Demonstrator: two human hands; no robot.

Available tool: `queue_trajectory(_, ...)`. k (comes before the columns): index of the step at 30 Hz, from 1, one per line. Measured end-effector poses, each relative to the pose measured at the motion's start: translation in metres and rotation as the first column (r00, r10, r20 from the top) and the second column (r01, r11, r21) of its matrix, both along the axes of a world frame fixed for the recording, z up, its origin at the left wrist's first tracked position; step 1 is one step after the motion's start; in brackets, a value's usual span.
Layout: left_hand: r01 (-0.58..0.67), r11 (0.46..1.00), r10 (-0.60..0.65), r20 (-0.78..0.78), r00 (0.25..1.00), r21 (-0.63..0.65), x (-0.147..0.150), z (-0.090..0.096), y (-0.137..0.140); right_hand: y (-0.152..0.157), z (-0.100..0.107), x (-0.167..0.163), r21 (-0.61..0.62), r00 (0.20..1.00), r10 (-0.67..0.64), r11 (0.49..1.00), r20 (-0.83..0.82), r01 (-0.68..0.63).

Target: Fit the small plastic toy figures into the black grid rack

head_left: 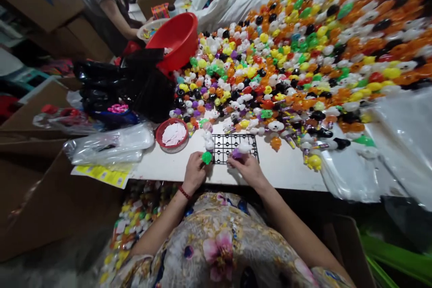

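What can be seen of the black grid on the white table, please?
The black grid is a rectangular lattice of thin bars, plastic-looking, with small round dots at many crossings. It lies flat on the white table. The white and purple piece in the right hand hides part of its right side; whether this hand touches it is unclear.

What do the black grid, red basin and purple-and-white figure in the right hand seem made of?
Black grid: probably rigid plastic, fairly dull, by its thin, even bars. Red basin: likely smooth plastic, slightly glossy, by the sheen on its wall. Purple-and-white figure: perhaps plastic, by its solid colours; too small to judge the finish.
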State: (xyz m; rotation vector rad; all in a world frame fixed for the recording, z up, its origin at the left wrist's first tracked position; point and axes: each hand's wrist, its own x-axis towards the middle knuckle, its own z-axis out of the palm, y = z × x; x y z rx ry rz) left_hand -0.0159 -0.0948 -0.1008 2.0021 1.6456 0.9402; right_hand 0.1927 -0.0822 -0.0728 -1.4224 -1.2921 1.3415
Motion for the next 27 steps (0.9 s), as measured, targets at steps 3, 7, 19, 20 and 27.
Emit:
queue_trajectory(3, 0.011, 1.0, -0.011, -0.007, 1.0, 0.015, 0.0, 0.001, -0.001, 0.0, -0.01, -0.022, 0.02, 0.991, 0.093, 0.995, 0.094, -0.095)
queue_trajectory(7, 0.033, 0.999, -0.032, -0.025, 0.999, 0.04, 0.0, 0.001, -0.001, 0.008, -0.009, -0.026, 0.156, 0.921, 0.152, 0.963, 0.359, -0.219)
queue_trajectory(19, 0.063, 0.996, -0.061, -0.023, 0.998, 0.06, -0.001, 0.002, -0.002, 0.009, -0.005, -0.02, 0.154, 0.804, 0.222, 0.92, 0.552, -0.36)
queue_trajectory(20, 0.064, 0.996, -0.062, -0.022, 0.998, 0.064, -0.001, 0.002, -0.002, 0.009, -0.006, -0.019, 0.157, 0.8, 0.228, 0.916, 0.555, -0.37)
queue_trajectory(27, 0.079, 0.994, -0.079, -0.006, 0.997, 0.076, -0.002, 0.0, -0.003, 0.006, -0.013, -0.021, 0.215, 0.767, 0.273, 0.857, 0.581, -0.468)
